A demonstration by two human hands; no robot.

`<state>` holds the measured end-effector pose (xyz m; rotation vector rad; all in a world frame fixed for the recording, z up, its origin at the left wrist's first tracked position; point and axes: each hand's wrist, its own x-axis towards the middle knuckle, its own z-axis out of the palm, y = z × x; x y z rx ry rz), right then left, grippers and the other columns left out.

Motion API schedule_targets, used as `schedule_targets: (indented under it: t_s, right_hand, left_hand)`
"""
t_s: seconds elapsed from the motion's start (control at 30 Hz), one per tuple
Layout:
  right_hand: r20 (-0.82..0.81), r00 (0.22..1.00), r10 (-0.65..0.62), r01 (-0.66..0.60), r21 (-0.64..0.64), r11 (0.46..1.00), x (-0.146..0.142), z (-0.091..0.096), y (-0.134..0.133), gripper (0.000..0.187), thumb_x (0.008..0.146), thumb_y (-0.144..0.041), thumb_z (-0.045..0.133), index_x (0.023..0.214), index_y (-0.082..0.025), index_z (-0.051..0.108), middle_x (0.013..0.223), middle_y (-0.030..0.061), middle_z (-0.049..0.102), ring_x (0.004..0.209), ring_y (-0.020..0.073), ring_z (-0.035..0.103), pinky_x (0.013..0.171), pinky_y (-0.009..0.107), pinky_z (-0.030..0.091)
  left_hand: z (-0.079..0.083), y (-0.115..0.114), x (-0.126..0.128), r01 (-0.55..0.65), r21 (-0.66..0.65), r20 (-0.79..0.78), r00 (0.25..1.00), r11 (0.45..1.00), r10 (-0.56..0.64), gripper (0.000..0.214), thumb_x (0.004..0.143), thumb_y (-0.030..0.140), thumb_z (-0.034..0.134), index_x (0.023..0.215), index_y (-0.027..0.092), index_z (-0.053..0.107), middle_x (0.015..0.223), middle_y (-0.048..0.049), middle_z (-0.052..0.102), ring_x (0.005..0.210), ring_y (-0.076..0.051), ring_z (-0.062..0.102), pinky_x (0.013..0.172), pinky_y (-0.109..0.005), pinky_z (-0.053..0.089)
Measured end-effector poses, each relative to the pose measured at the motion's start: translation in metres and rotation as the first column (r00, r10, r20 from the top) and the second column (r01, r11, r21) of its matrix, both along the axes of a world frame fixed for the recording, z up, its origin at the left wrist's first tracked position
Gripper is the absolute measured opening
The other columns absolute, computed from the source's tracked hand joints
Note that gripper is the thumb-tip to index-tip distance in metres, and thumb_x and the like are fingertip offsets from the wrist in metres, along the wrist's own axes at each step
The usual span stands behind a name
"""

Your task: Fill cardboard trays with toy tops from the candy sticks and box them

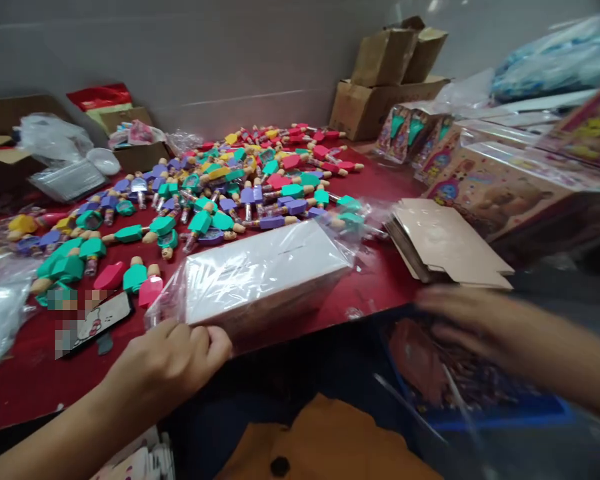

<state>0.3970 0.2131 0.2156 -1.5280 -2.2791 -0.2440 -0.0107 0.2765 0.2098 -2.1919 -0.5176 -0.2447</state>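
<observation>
Okay, white box [265, 263] in clear film [167, 300] sits at the near edge of the red desk [380, 273], white face up, and it's the landmark here. Its long axis slants from near left to far right. Left hand [183, 357] is at the box's near left corner, fingers curled in, thumb on top, gripping that corner with its film; how much is box and how much film, can't tell. From this hand the box stretches away to the right and slightly back, so the left is clearly the nearer hand. Right hand [467, 323] is off to the right of the box, apart from it, blurred; can't tell how wide it is or if it holds anything. Nearest to it: flat cardboard pieces [450, 240], stacked right of the box, and a blue tray [505, 417], lower right of the box. Colourful toys [200, 222] spread behind the box; dark phone-like item [103, 320] lies left of it.
</observation>
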Motion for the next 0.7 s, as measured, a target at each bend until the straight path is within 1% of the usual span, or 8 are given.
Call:
schedule_targets:
  t_s: [0.07,0.13,0.2,0.27,0.33,0.43,0.57,0.7]
  right_hand:
    - [-0.372,0.925,-0.075,-0.036,-0.282,0.959,-0.022,0.028,0.019,0.048,0.078,-0.069,0.051,0.088,-0.026,0.07,0.078,0.006,0.069,0.062,0.0143,0.063,0.05,0.025,0.049]
    - [-0.703,0.673,-0.232,-0.243,-0.506,0.828,-0.044,0.049,0.042,0.066,0.071,-0.078,0.048,0.093,-0.019,0.069,0.065,0.005,0.065,0.042,0.0095,0.05,0.034,0.021,0.034]
    - [-0.806,0.473,-0.355,-0.445,-0.566,0.694,-0.064,0.061,0.064,0.08,0.069,-0.083,0.037,0.093,-0.013,0.068,0.06,0.0042,0.062,0.034,0.0056,0.04,0.029,0.019,0.02]
    - [-0.79,0.416,-0.45,-0.477,-0.611,0.631,-0.083,0.069,0.081,0.086,0.076,-0.08,0.02,0.086,-0.009,0.067,0.058,0.0043,0.061,0.031,0.0038,0.036,0.03,0.02,0.013]
    - [-0.745,0.379,-0.55,-0.381,-0.667,0.641,-0.097,0.074,0.093,0.083,0.084,-0.071,0.01,0.074,-0.008,0.064,0.051,0.0019,0.056,0.029,0.0026,0.033,0.032,0.021,0.012]
    - [-0.749,0.294,-0.594,-0.199,-0.656,0.728,-0.105,0.077,0.094,0.053,0.091,-0.048,0.039,0.053,-0.013,0.05,0.042,-0.0036,0.045,0.032,0.0013,0.033,0.035,0.02,0.019]
    - [-0.821,0.252,-0.513,-0.135,-0.555,0.821,-0.093,0.06,0.071,0.045,0.062,-0.041,0.074,0.043,-0.018,0.041,0.039,-0.0039,0.04,0.033,0.0036,0.032,0.031,0.021,0.018]
    - [-0.81,0.171,-0.562,-0.162,-0.585,0.794,-0.081,0.017,0.048,0.05,0.038,-0.057,0.079,0.048,-0.018,0.051,0.041,-0.0029,0.039,0.036,0.0057,0.031,0.032,0.022,0.019]
  left_hand:
    - [0.001,0.001,-0.001,0.016,0.006,0.021,1.0,1.0,-0.016,0.03,0.081,-0.006,0.035,0.071,0.018,0.051,0.051,0.0019,0.04,0.046,-0.016,0.04,0.052,-0.034,0.025]
    - [0.001,0.0,-0.001,0.026,0.008,0.018,1.0,1.0,-0.026,0.033,0.08,-0.008,0.034,0.07,0.018,0.052,0.051,0.0017,0.04,0.046,-0.016,0.039,0.052,-0.034,0.025]
    - [0.002,-0.001,0.0,0.018,0.016,0.004,1.0,1.0,-0.018,0.033,0.079,-0.008,0.034,0.07,0.018,0.052,0.051,0.0016,0.04,0.046,-0.016,0.039,0.051,-0.033,0.026]
    - [0.002,-0.003,0.001,-0.004,0.012,-0.025,1.0,1.0,0.005,0.032,0.078,-0.008,0.036,0.071,0.018,0.052,0.051,0.0016,0.041,0.045,-0.017,0.04,0.05,-0.033,0.026]
    - [0.003,-0.004,0.003,-0.02,0.024,-0.031,0.999,1.0,0.021,0.03,0.078,-0.007,0.038,0.07,0.018,0.052,0.051,0.0017,0.041,0.044,-0.016,0.041,0.049,-0.032,0.027]
    - [0.006,-0.005,0.006,-0.032,0.015,-0.041,0.999,0.999,0.033,0.028,0.077,-0.006,0.04,0.07,0.017,0.053,0.05,0.0017,0.042,0.043,-0.016,0.042,0.047,-0.031,0.028]
    - [0.008,-0.003,0.007,-0.037,-0.03,-0.067,0.997,0.999,0.034,0.027,0.077,-0.006,0.042,0.07,0.017,0.054,0.05,0.0016,0.044,0.043,-0.016,0.044,0.046,-0.03,0.03]
    - [0.006,-0.001,0.006,-0.02,-0.033,-0.044,0.999,0.999,0.019,0.029,0.077,-0.006,0.041,0.068,0.018,0.054,0.049,0.0013,0.043,0.043,-0.017,0.044,0.046,-0.031,0.031]
